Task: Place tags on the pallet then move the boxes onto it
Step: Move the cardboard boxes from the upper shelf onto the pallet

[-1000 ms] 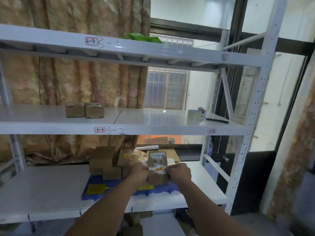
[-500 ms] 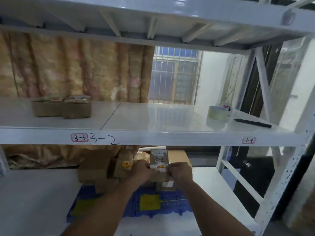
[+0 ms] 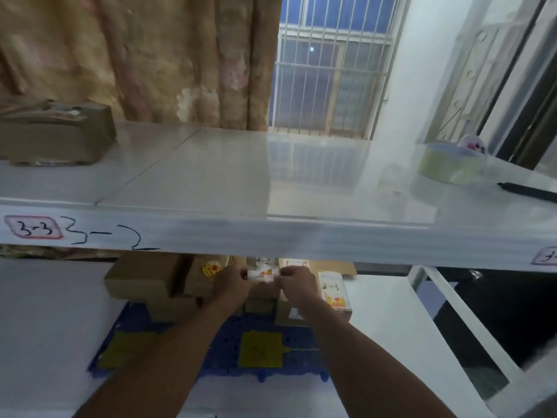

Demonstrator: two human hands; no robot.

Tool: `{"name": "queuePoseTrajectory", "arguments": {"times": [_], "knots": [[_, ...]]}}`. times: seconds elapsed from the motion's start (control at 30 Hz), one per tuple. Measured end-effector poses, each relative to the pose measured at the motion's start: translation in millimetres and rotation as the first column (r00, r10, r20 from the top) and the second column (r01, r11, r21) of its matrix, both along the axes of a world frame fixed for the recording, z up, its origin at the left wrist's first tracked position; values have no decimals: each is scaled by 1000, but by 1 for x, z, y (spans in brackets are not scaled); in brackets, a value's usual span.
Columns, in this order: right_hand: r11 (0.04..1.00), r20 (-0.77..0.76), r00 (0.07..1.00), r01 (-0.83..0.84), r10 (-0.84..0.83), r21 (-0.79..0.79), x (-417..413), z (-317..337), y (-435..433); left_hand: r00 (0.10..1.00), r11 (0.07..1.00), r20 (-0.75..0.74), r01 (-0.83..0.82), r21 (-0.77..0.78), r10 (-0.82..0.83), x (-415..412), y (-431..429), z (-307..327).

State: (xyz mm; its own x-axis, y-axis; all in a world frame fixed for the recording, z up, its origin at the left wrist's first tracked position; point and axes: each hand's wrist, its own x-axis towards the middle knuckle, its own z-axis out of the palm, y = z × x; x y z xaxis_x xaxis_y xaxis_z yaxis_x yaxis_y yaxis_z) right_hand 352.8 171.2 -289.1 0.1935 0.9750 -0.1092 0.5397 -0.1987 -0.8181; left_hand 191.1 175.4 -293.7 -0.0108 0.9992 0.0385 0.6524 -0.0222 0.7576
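Observation:
A blue pallet [image 3: 301, 362] lies on the lower white shelf, with two yellow tags [image 3: 260, 349] on its front part. Several cardboard boxes [image 3: 141, 279] are stacked on its back half. My left hand [image 3: 233, 282] and my right hand [image 3: 297, 283] both grip a small cardboard box [image 3: 263, 271] with a white and orange label marked 4-2, held over the back of the pallet just under the middle shelf's edge. A box labelled 3-3 [image 3: 334, 292] stands right of my right hand.
The middle shelf [image 3: 271, 233] crosses the view just above my hands, marked 3-3 and 3-2. On it sit two cardboard boxes [image 3: 57, 137] at the left, a tape roll [image 3: 450, 162] and a black pen [image 3: 527, 191] at the right. Curtain and barred window behind.
My view has moved closer and lower toward the shelves. Both hands have carried the labelled box farther back over the pallet, up under the middle shelf's edge.

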Motion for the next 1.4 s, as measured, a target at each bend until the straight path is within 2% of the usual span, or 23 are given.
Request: {"name": "queuePoseTrajectory", "arguments": {"times": [0.2, 0.4, 0.5, 0.83, 1.03, 1.1, 1.17, 1.23, 1.4], "knots": [[1000, -33, 999, 7, -7, -28, -5, -17, 25, 999, 998, 2, -42, -41, 42, -2, 25, -27], [998, 84, 996, -35, 39, -55, -3, -25, 23, 997, 996, -56, -50, -80, 46, 2, 23, -27], [997, 96, 994, -52, 58, -58, -3, -26, 22, 993, 995, -118, -41, -94, 30, 7, 25, -32], [997, 170, 983, -71, 70, 1, -4, -26, 9, 970, 994, -232, -82, -65, 65, 18, 17, -40], [993, 231, 969, -104, 91, 46, -2, -7, -3, 969, 998, -248, -5, -56, -9, 20, 3, -24], [986, 344, 932, -148, 113, 77, -1, 1, -8, 955, 996, -286, 79, -29, -84, 17, -6, -12], [967, 542, 828, -233, 144, 99, 0, 10, -14, 918, 987, -370, 159, 9, -145, 12, -15, 1], [946, 669, 728, -303, 153, 112, 0, 20, -20, 878, 984, -460, 174, 43, -135, 5, -22, 12], [930, 726, 658, -361, 200, 72, -8, 49, -41, 747, 971, -662, 192, 141, -52, -14, -42, 44]]}}
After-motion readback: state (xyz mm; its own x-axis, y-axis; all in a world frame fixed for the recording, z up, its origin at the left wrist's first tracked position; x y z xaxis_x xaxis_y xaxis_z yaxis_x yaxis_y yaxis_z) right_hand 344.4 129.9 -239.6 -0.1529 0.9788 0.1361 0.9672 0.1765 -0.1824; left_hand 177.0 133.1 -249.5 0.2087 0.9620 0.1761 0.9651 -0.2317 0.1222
